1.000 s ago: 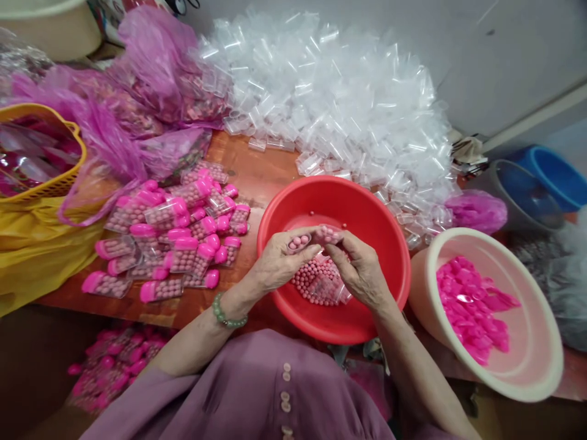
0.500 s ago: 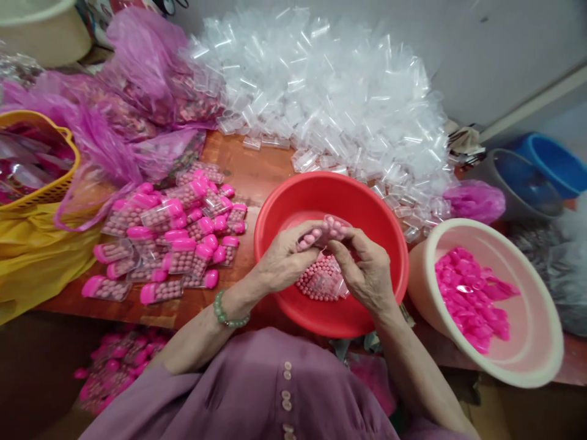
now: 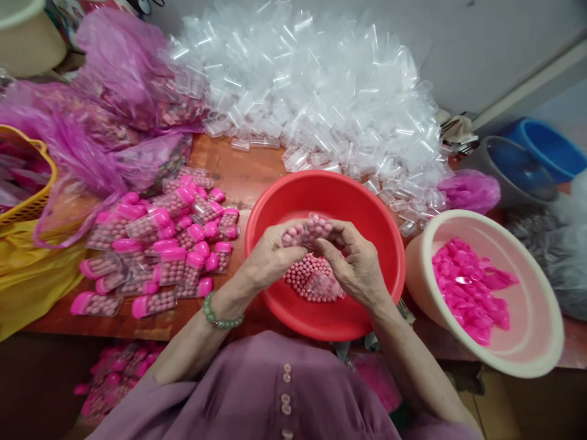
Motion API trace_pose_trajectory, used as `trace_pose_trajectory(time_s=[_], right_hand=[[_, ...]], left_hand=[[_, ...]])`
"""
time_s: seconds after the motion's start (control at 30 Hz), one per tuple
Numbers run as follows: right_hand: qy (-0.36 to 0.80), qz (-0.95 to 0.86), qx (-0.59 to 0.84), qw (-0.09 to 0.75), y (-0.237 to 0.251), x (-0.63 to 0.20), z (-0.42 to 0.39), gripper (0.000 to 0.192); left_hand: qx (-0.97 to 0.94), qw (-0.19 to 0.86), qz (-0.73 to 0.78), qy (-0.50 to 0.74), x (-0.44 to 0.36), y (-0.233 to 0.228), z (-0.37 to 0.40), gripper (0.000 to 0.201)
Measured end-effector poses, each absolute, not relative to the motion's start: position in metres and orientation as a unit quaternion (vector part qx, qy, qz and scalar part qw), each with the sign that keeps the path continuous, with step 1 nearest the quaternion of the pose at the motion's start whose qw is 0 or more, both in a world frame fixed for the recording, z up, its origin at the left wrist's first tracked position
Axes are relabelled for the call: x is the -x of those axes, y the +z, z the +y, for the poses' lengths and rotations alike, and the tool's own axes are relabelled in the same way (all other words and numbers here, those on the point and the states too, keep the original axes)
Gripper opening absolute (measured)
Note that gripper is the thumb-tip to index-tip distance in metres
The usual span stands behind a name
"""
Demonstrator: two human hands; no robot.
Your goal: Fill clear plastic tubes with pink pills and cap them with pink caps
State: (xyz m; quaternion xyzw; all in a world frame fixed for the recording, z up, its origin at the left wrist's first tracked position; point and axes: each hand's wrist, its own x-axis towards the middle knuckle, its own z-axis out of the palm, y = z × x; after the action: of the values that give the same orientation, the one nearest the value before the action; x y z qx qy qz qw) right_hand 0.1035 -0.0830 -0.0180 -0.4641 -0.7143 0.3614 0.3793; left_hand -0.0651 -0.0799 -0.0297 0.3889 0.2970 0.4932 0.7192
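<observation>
1. A yellow basket [image 3: 27, 183] sits at the far left edge on a yellow bag [image 3: 41, 269], with pink plastic bags [image 3: 114, 79] heaped behind it.
2. On the wooden table [image 3: 247, 174] lies a cluster of filled vials with pink caps [image 3: 160, 250], each packed with pink beads.
3. The left hand [image 3: 266, 260], a green bead bracelet [image 3: 220, 315] at its wrist, is curled over the red basin [image 3: 367, 201]; its fingers pinch one end of a clear vial filled with pink beads [image 3: 309, 229].
4. That vial is held above the middle of the red basin, between both hands, lying roughly level.
5. Beneath it, in the basin's bottom, rests a heap of loose pink beads [image 3: 312, 281] with a clear plastic piece among them.
6. The right hand [image 3: 358, 266] is curled too, thumb and fingertips closed on the vial's other end.
7. Behind the basin rises a large pile of empty clear vials [image 3: 312, 85].
8. To the right stands a cream basin [image 3: 527, 360] holding loose pink caps [image 3: 472, 293].
9. Farther right and back are a grey tub [image 3: 513, 168] and a blue tub [image 3: 550, 150].
</observation>
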Motion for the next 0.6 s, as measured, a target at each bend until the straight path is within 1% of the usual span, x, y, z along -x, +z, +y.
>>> trace_pose_trajectory(time_s=[0.13, 0.2, 0.4, 0.6], right_hand=[[0.383, -0.698, 0.481, 0.366, -0.021, -0.107, -0.081, 0.045], [0.381, -0.706, 0.481, 0.353, -0.02, -0.109, -0.079, 0.05], [0.414, -0.743, 0.432, 0.301, -0.014, -0.114, -0.068, 0.044], [0.392, -0.772, 0.409, 0.288, -0.013, -0.117, -0.058, 0.039]], left_hand=[[-0.392, 0.708, 0.322, 0.491, 0.062, -0.031, -0.081, 0.029], [-0.391, 0.7, 0.337, 0.494, 0.061, -0.034, -0.08, 0.026], [-0.382, 0.722, 0.323, 0.479, 0.062, -0.038, -0.075, 0.026], [-0.37, 0.734, 0.317, 0.473, 0.067, -0.037, -0.073, 0.029]])
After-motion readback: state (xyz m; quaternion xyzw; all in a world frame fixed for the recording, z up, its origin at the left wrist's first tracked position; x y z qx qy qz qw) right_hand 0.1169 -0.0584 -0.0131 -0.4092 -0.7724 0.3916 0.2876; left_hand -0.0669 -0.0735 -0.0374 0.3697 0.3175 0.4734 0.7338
